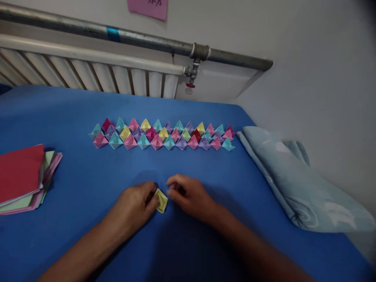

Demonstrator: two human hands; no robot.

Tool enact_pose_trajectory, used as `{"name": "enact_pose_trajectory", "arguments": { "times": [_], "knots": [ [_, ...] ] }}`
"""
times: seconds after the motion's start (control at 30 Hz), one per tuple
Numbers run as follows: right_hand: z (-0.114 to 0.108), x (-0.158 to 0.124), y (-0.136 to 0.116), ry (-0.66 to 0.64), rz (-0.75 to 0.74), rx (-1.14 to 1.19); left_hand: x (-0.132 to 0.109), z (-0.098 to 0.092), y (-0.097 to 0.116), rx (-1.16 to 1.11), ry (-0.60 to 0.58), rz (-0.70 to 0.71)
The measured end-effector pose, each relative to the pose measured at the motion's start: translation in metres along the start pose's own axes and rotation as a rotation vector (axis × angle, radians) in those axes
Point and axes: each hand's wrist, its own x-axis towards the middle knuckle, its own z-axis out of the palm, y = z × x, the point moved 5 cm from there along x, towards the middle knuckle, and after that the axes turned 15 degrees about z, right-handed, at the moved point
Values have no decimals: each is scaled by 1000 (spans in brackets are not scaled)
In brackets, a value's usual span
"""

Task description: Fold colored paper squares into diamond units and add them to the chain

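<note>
1. One yellow paper [161, 201], folded small, is just below the centre of the frame, its left edge pinched between the thumb and fingers of the left hand [135, 201], closed firmly on it.
2. The right hand [192, 196] is just beside it, at lower centre; its fingers curl with a slight gap to the thumb, and it has hold of nothing visible.
3. Both hands are over a blue table [85, 172].
4. A stack of coloured sheets [20, 174], red on top, lies at the left edge.
5. A folded pale blue blanket [290, 176] lies at the right.
6. Beyond the hands, multicoloured paper boats [156, 142] stand in close rows across the middle.
7. A white radiator [117, 78] fills the upper left, below a metal pipe [155, 42].
8. A pink note [148, 8] is on the wall [235, 23] at top centre.
</note>
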Motion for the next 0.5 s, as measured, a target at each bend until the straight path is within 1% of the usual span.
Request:
{"name": "enact_pose_trajectory", "arguments": {
  "times": [0.07,0.1,0.2,0.27,0.33,0.43,0.5],
  "knots": [
    [-11,-11,-3,40,-48,26,-1,-3,-6,-137,-19,-41],
    [-13,-16,-7,29,-100,5,-1,-4,-10,-202,-24,-59],
    [-8,-31,-20,-66,-249,-113,-2,-10,-25,-322,19,-94],
    [-1,-36,-24,-112,-299,-209,-1,-15,-34,-337,69,-108],
    [7,-37,-24,-107,-314,-296,0,-19,-39,-330,97,-117],
    [16,-36,-23,-64,-317,-400,0,-21,-41,-294,95,-121],
    [22,-37,-22,-61,-340,-487,-1,-19,-42,-267,75,-127]
  ]
}}
